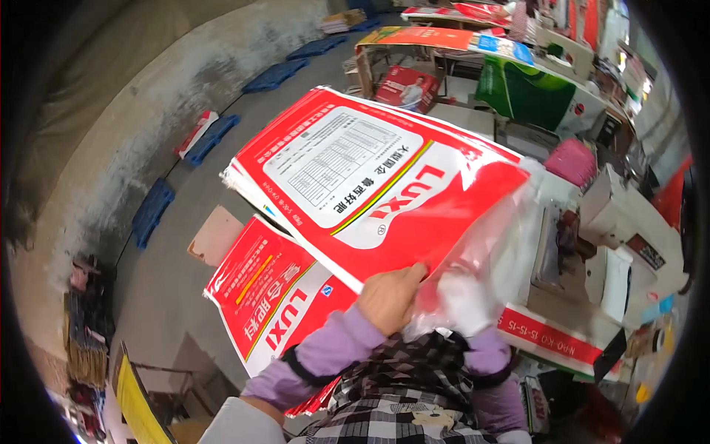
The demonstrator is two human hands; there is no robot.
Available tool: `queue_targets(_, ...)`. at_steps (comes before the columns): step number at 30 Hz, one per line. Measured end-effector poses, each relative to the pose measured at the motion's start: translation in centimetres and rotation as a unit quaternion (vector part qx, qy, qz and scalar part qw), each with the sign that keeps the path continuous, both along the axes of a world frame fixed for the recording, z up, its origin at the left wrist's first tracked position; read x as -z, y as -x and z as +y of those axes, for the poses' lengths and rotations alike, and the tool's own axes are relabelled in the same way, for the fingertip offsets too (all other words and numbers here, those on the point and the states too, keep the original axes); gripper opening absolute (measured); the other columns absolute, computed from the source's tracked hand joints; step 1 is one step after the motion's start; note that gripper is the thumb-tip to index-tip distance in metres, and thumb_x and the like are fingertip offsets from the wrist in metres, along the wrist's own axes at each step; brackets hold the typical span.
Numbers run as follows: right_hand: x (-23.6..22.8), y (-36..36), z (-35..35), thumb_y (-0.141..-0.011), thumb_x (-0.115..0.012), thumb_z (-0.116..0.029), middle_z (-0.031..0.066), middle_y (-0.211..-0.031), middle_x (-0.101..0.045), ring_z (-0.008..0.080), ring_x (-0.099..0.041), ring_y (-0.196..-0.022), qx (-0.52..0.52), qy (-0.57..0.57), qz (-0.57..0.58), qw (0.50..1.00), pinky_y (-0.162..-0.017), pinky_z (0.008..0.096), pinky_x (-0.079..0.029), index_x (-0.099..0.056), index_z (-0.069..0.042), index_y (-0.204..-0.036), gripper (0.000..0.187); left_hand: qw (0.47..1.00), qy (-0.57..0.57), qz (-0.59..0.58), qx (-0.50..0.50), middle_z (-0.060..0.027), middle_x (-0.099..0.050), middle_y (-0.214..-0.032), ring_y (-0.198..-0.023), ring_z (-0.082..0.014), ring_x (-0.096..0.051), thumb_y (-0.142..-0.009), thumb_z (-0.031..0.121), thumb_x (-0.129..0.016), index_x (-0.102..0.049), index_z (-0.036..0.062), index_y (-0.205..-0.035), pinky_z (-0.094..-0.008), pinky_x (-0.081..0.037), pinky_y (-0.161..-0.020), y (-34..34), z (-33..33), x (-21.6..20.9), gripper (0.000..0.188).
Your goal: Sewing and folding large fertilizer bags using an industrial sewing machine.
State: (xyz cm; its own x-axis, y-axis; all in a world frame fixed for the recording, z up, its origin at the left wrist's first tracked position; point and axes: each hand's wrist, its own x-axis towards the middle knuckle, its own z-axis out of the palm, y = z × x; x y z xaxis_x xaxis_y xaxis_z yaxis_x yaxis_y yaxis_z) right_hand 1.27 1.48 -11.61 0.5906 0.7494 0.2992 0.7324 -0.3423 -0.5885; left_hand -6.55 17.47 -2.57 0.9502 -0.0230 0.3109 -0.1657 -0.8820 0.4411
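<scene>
A stack of red and white printed bags [325,177] lies in front of me, with a large white panel on the top one. My left hand [392,298] is bare and closed on the near edge of the top bag. My right hand [467,300], in a white glove, is beside the bag's near right corner and smeared by motion, so its fingers cannot be made out. Clear plastic film [494,235], also blurred, spreads over that corner and around the glove. A second stack of red and white bags [277,288] sits lower, to the left.
A pale sewing machine [634,240] stands on the table at right, with a pink bundle [571,163] behind it. Blue pallets [153,212] line the floor along the left wall. Farther back, a green sheet [526,92] hangs over a table. A yellow panel [139,396] stands at lower left.
</scene>
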Motion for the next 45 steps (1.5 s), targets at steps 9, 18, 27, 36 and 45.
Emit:
queue_targets(9,6.7,-10.5,-2.3,-0.087,-0.055,-0.013,0.0162,-0.08,-0.064,0.0262,-0.06,-0.063,0.269,-0.338,0.314,0.846,-0.062,0.0416,-0.05,-0.063,-0.003,-0.086,0.012,0.958,-0.282,0.039,-0.041,-0.0032,-0.052,-0.059,-0.057,-0.0223,-0.056,-0.062,0.004,-0.056,-0.065,0.0119,-0.112,-0.0379,-0.055,-0.078,13.4,6.3,-5.7,0.052)
queue_targets(18,2.2,-7.4,-8.4,-0.075,-0.076,-0.023,0.0089,-0.1,-0.063,0.0243,-0.061,-0.095,0.568,-0.387,0.011,0.726,-0.087,0.0339,-0.046,-0.06,-0.003,-0.104,0.039,0.976,-0.15,0.059,-0.145,-0.0119,-0.069,-0.083,-0.069,-0.0286,-0.066,-0.082,0.02,-0.068,-0.068,0.0165,-0.105,-0.04,-0.053,-0.067,14.7,6.8,-3.0,0.023)
queue_targets(27,3.9,-9.4,-9.7,-0.078,-0.062,-0.008,0.0102,-0.07,-0.064,0.027,-0.063,-0.062,0.354,-0.255,0.211,0.875,-0.058,0.0361,-0.05,-0.066,-0.008,-0.089,0.012,0.97,-0.169,0.02,-0.174,-0.0129,-0.057,-0.066,-0.056,-0.0214,-0.055,-0.071,-0.002,-0.067,-0.065,0.0012,-0.084,-0.0333,-0.042,-0.049,14.5,11.8,-2.0,0.014)
queue_targets(36,-1.2,-12.0,-8.0,-0.075,-0.059,-0.011,0.0088,-0.109,-0.064,0.0246,-0.06,-0.104,0.168,0.024,-0.218,0.961,-0.084,0.0358,-0.047,-0.065,-0.017,-0.1,0.026,0.918,-0.34,-0.187,0.085,-0.0125,-0.067,-0.089,-0.071,-0.0268,-0.062,-0.084,0.015,-0.065,-0.065,0.0148,-0.111,-0.038,-0.049,-0.063,11.1,8.8,-4.6,0.027)
queue_targets(45,-11.1,6.2,-0.3,-0.089,-0.052,-0.016,0.0094,-0.084,-0.066,0.0231,-0.065,-0.073,-0.153,-0.129,0.031,0.979,-0.066,0.0354,-0.053,-0.062,-0.005,-0.11,0.026,0.856,-0.382,-0.337,-0.092,-0.0171,-0.057,-0.121,-0.109,-0.0294,-0.057,-0.09,0.014,-0.054,-0.058,0.007,-0.116,-0.0369,-0.042,-0.098,-19.8,36.2,-14.4,0.027)
